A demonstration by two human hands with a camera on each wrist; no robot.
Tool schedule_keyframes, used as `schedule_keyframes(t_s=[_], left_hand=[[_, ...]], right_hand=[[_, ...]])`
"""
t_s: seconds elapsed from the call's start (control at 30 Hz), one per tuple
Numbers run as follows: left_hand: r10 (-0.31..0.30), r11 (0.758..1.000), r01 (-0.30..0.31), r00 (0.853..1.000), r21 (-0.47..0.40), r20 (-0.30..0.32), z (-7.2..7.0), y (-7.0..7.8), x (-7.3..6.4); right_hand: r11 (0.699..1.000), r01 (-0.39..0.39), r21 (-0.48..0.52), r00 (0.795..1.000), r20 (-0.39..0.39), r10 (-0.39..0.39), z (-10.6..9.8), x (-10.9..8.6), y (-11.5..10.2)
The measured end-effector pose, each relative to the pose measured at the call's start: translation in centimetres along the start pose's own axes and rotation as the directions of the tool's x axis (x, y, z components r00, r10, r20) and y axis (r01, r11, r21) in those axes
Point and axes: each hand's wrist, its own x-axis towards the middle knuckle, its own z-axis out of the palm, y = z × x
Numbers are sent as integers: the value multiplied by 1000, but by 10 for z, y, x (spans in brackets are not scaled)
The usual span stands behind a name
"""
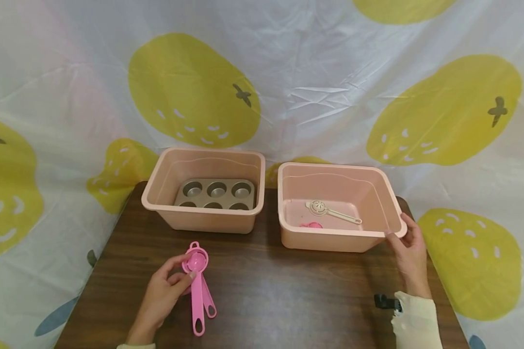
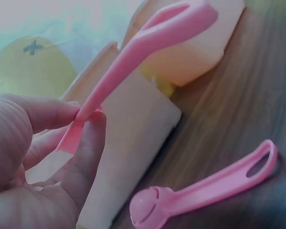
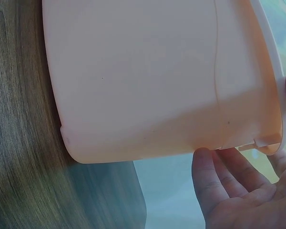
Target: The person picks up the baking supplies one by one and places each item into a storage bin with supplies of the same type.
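My left hand [image 1: 166,286] pinches a pink egg separator [image 1: 197,303] between thumb and fingers, its long handle pointing back toward me. The left wrist view shows that handle [image 2: 133,52] rising past the fingertips. A second pink egg separator [image 2: 219,191] lies on the table just below, rounded bowl up; from the head it is partly covered by the held one. At the front right corner of the right pink bin [image 1: 327,241], my right hand [image 1: 412,259] grips the rim, thumb in front and fingers round the side. Its fingers [image 3: 207,176] also show against the bin's wall.
Inside the right bin lie a cream egg separator [image 1: 338,215] and a small pink item [image 1: 314,225], partly hidden by the front wall. The left pink bin [image 1: 209,221] holds a muffin tin [image 1: 216,183]. Behind the dark wooden table [image 1: 288,300] hangs a lemon-print cloth [image 1: 297,97].
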Motion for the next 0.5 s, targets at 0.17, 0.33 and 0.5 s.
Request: schedule_keyframes(t_s=[0.17,0.33,0.5], left_hand=[[13,1000,-13,1000,-8,10,6,7,3],[42,999,-41,999,-13,32,13,16,6],[104,995,-103,992,-14,67,20,28,8]], right_hand=[[1000,-13,16,1000,10,13,0,0,0],[1000,-9,12,1000,7,9,0,-1,-1],[1000,-3,17,1000,4,3,1,-2,-1]])
